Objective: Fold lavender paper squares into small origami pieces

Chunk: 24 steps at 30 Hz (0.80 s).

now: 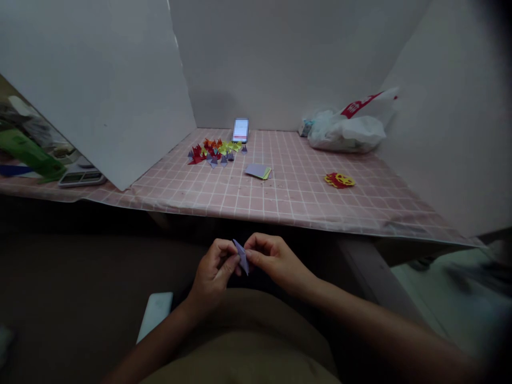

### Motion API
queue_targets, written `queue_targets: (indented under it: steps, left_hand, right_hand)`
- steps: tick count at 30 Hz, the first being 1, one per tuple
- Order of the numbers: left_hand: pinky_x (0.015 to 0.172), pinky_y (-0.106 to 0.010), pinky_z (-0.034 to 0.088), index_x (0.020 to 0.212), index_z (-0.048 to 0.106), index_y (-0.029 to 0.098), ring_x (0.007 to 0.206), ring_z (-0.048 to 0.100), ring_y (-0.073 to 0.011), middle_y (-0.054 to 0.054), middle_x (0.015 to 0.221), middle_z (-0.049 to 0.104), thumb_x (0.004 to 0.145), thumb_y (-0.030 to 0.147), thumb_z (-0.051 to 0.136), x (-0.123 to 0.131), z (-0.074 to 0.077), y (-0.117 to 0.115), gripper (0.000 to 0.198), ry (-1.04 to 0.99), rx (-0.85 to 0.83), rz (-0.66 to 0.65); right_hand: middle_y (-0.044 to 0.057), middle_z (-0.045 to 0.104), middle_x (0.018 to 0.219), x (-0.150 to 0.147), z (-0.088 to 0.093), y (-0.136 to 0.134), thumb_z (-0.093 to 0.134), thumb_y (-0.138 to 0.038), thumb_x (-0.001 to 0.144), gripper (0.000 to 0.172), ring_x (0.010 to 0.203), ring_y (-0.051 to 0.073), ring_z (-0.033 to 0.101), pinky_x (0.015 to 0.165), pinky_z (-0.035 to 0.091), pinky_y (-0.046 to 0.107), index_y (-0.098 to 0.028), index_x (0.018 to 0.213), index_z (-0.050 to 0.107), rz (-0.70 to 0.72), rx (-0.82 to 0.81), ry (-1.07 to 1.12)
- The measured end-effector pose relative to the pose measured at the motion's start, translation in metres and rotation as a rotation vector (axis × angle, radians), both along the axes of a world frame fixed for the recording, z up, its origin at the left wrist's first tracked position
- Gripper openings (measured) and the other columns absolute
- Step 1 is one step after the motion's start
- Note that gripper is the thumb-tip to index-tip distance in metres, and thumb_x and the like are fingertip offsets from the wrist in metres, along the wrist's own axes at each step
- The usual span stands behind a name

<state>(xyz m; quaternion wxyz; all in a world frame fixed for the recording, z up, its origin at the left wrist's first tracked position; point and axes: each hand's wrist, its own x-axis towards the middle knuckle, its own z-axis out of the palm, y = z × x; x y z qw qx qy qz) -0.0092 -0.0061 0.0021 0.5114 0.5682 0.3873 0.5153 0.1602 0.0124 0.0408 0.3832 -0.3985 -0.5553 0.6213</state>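
Note:
My left hand and my right hand meet below the table's front edge, above my lap. Both pinch one small folded purple paper piece, fingers closed on it from either side. On the pink checked tablecloth lie several folded paper pieces in red, orange, yellow and purple. A small stack of purple and yellow paper sheets lies nearer the middle of the table.
A phone leans against the back wall, screen lit. A white plastic bag sits at the back right. A red and yellow paper cut-out lies at the right. White boards wall the table. A calculator lies at the left.

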Motion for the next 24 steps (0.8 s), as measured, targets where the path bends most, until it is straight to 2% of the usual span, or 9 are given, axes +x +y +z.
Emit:
queue_targets:
  steps: [4,7,12,14,18,24]
  left_hand:
    - [0.068,-0.026,0.049,0.089,0.06,0.019,0.072,0.061,-0.0137,0.0,0.08,0.064,0.091,0.026,0.059,0.001,0.002,0.001,0.007,0.055,-0.062,0.028]
    - [0.072,-0.028,0.048,0.085,0.064,0.018,0.078,0.06,-0.0154,-0.002,0.083,0.063,0.094,0.029,0.055,0.001,0.005,0.002,0.016,0.144,0.003,0.011]
    - [0.078,-0.029,0.048,0.083,0.066,0.019,0.088,0.06,-0.0184,-0.004,0.092,0.063,0.087,0.027,0.066,0.0,0.008,0.001,0.008,0.267,0.109,0.097]
    - [0.076,-0.028,0.047,0.082,0.066,0.019,0.085,0.06,-0.0181,-0.004,0.09,0.064,0.088,0.026,0.063,0.001,0.008,0.001,0.009,0.305,0.099,0.13]
    - [0.065,-0.026,0.046,0.083,0.067,0.018,0.07,0.06,-0.0157,-0.001,0.076,0.066,0.087,0.026,0.062,0.003,0.007,0.0,0.01,0.292,-0.027,0.172]
    - [0.062,-0.024,0.049,0.082,0.065,0.018,0.067,0.062,-0.0144,0.0,0.073,0.067,0.082,0.024,0.067,0.006,0.006,0.0,0.007,0.189,-0.11,0.237]
  right_hand:
    - [-0.001,0.059,0.065,-0.002,-0.004,-0.002,0.06,-0.025,0.083,0.013,0.062,0.013,0.054,0.06,0.042,0.027,-0.017,0.073,0.058,-0.076,0.076,-0.075]
    - [-0.001,0.058,0.066,-0.003,-0.006,-0.004,0.058,-0.021,0.083,0.012,0.063,0.013,0.052,0.06,0.04,0.026,-0.018,0.071,0.058,-0.145,0.192,-0.159]
    - [-0.002,0.058,0.067,-0.003,-0.01,-0.004,0.059,-0.019,0.084,0.013,0.065,0.013,0.052,0.062,0.041,0.026,-0.018,0.07,0.058,-0.149,0.247,-0.188]
    - [-0.001,0.059,0.069,-0.003,-0.011,-0.004,0.059,-0.02,0.084,0.012,0.066,0.014,0.053,0.062,0.042,0.027,-0.018,0.073,0.06,-0.132,0.232,-0.173]
    - [0.0,0.061,0.07,-0.004,-0.012,-0.004,0.059,-0.021,0.084,0.01,0.066,0.014,0.055,0.063,0.043,0.027,-0.019,0.074,0.06,-0.131,0.208,-0.139]
    - [-0.001,0.059,0.069,-0.006,-0.015,-0.003,0.061,-0.021,0.082,0.008,0.064,0.013,0.053,0.06,0.042,0.026,-0.019,0.075,0.059,-0.156,0.202,-0.124]
